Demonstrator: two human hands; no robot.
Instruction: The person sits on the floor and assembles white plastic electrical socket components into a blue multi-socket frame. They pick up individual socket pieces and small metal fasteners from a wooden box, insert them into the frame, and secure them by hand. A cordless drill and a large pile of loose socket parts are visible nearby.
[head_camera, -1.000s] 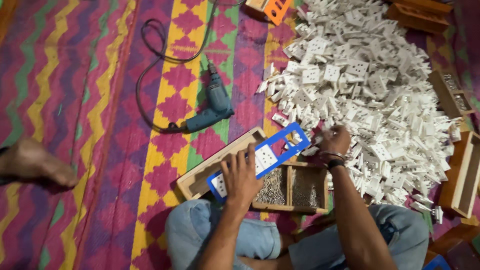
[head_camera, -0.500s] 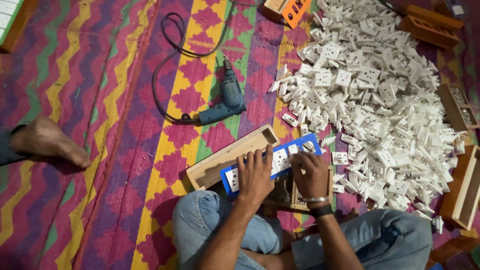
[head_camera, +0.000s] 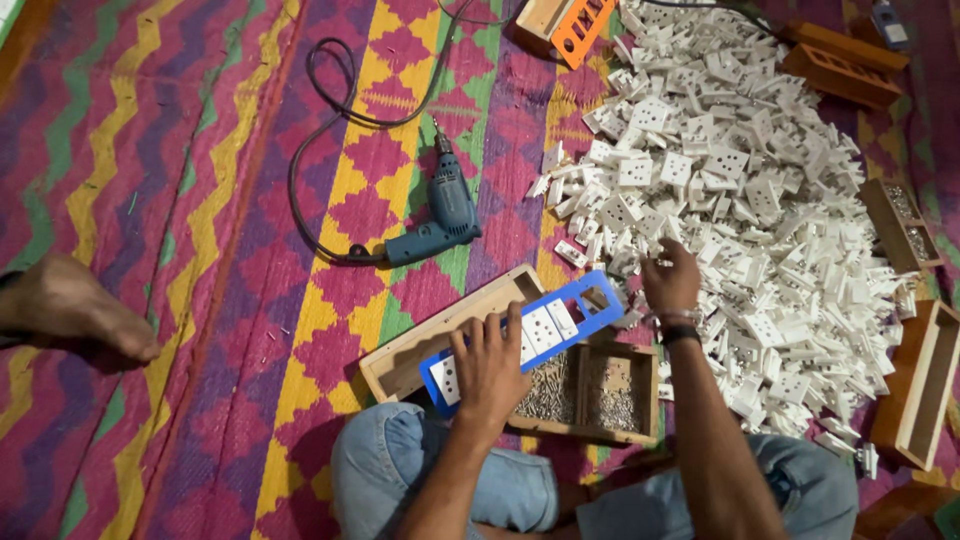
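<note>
Head view, single camera: worn on the person's head, facing almost straight down onto the patterned mat (head_camera: 200, 200). Moderately near; the frame takes in the person's knees and both forearms at the bottom edge, and reaches the far side of the pile of white parts (head_camera: 760, 200) at top.

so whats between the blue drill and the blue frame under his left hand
In the head view, between the drill and the blue frame under the left hand lie bare mat and the wooden tray's rim.
</note>
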